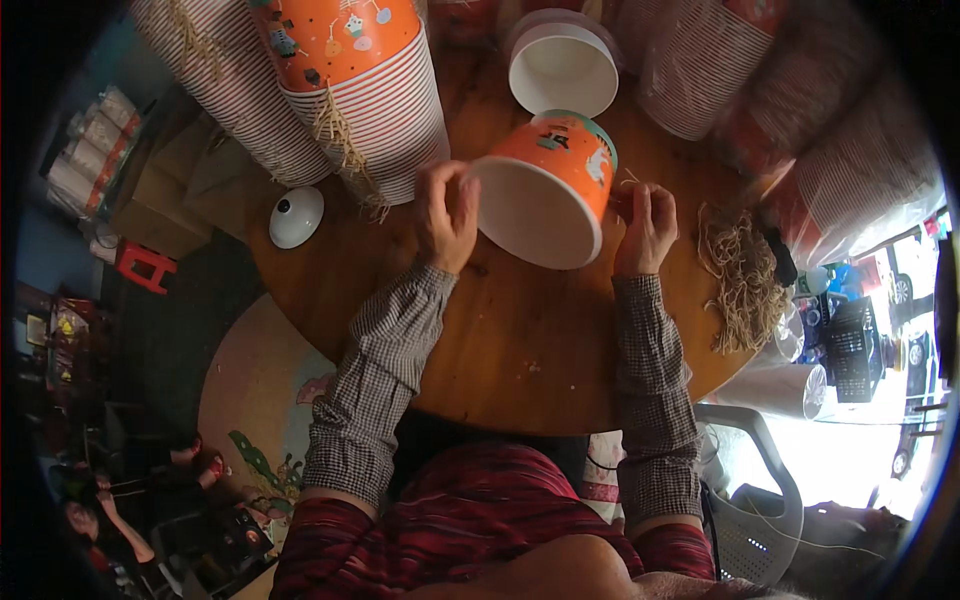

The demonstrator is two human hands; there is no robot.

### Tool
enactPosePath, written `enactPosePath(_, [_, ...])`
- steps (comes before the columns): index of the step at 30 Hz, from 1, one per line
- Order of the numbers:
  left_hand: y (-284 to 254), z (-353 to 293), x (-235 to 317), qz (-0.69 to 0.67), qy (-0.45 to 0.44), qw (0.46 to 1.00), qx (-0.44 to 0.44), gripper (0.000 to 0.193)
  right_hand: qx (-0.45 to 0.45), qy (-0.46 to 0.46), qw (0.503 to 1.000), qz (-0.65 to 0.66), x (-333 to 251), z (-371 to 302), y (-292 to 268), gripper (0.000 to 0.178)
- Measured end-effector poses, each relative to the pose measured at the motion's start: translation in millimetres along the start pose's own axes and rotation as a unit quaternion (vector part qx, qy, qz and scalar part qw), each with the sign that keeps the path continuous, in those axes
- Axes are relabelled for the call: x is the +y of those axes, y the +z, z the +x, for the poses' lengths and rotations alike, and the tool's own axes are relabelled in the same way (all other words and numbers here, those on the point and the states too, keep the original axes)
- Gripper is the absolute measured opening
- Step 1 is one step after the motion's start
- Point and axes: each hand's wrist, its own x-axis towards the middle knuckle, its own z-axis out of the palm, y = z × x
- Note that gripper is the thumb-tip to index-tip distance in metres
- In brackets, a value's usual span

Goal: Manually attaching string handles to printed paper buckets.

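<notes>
An orange paper bucket (578, 158) with cartoon figures and a teal band is tilted above the table, its round whitish end (540, 215) toward me. My left hand (447, 212) is closed on the left edge of that end, thumb and fingers pressed together. Just off the bucket's right side, my right hand (648, 225) pinches a thin twine strand (628, 182), only a bit of which shows. A heap of tan twine loops (738, 280) lies to the right of this hand. Behind the bucket is another white-lined bucket (564, 75), its mouth facing me.
Tall nested bucket stacks (385, 125) stand at the back left, with twine hanging from them. Plastic-wrapped stacks (705, 70) fill the back right. A white lid (297, 217) lies at the left edge of the round wooden table (480, 350). A grey chair (765, 470) stands at right.
</notes>
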Motion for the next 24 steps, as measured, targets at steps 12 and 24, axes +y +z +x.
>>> enactPosePath(12, [-0.8, -13.6, 3.9, -0.018, -0.054, 0.998, -0.029, 0.026, -0.028, 0.003, 0.999, 0.026, -13.5, -17.4, 17.5, 0.015])
enactPosePath(24, [31.9, -23.9, 57.3, -0.023, -0.072, 0.988, -0.135, 0.046, -0.127, 0.004, 0.987, -0.102, -6.1, -43.4, 32.4, 0.009])
